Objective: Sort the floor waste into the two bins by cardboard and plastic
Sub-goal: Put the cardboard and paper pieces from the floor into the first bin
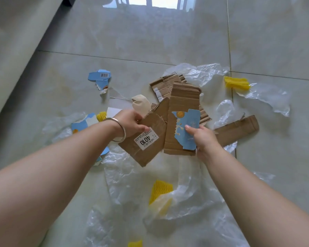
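Left hand [132,124] grips a torn brown cardboard piece with a white "4010" label [146,141], fingers curled over its far-left edge, thumb on the face; piece held above the floor, centre of view. Silver bangle [119,130] on the left wrist.

Right hand [202,138] grasps a tall corrugated brown cardboard strip [182,104] together with a torn blue printed card scrap [187,129] lying on its face; thumb presses the blue scrap, fingers hidden behind. Strip's left edge just beside the labelled piece.

Behind these, on the floor: more torn brown cardboard [165,82], and a long brown cardboard strip [239,128] to the right.

Crumpled clear plastic film lies far right [203,72], right [271,97] and near [182,196]. Yellow foam netting pieces: far right [236,83], left [101,116], near centre [160,189], near edge [135,244].

Blue card scrap with barcode [100,76] lies far left; another blue scrap [82,123] left.

Floor: pale green glossy tiles [96,36]. Bins not in frame.
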